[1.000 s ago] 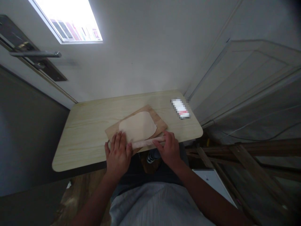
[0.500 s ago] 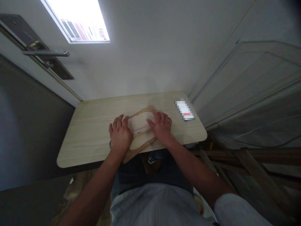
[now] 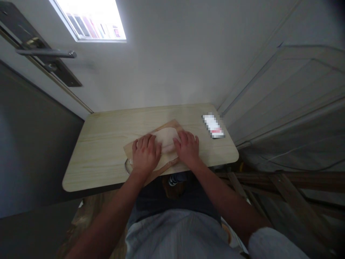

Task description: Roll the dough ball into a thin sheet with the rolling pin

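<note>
On the table, a pale cream folded piece, cloth-like or paper-like, lies on a flat brown sheet. I cannot tell its exact material. My left hand covers the left end of the pale piece, palm down, fingers curled and thumb toward its middle. My right hand is on its right end, the thumb resting on top and the fingers bent over the far side. A thin, dark curved ring shows beside the left wrist, partly hidden.
The light wood table has rounded corners and stands against a white door with a metal handle. A phone with a blurred screen lies at the right. Wooden slats stand at lower right.
My left hand has moved right, onto the pale piece, with its fingers more curled, uncovering the brown sheet's left corner. My right hand stays nearly in place. The view has tilted slightly.
</note>
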The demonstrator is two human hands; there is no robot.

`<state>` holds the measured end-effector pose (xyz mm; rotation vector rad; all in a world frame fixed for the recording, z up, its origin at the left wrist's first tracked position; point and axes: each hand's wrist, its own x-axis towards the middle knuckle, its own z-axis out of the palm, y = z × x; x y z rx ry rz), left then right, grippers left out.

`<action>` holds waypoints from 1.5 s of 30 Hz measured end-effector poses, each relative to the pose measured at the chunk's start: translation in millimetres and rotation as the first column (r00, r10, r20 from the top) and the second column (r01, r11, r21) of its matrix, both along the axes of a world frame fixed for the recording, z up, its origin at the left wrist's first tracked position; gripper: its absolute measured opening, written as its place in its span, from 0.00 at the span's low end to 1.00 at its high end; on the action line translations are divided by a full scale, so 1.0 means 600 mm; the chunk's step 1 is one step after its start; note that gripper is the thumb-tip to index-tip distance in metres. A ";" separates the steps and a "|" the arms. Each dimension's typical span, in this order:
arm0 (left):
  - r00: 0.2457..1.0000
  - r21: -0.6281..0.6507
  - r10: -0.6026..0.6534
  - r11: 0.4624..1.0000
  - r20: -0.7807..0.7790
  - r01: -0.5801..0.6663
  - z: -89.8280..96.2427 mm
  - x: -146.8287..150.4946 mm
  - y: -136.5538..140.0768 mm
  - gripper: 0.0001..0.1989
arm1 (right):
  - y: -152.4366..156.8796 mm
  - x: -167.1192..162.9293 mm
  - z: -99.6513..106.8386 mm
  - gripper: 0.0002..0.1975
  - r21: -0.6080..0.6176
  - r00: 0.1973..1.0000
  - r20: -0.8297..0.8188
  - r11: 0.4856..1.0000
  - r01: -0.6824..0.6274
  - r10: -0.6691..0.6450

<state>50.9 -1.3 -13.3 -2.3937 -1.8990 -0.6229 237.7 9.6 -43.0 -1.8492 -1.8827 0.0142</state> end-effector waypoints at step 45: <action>1.000 -0.080 -0.005 0.997 0.024 0.006 0.000 -0.001 0.192 0.30 | -0.001 0.023 -0.017 0.22 0.047 0.997 -0.073 0.999 0.008 -0.004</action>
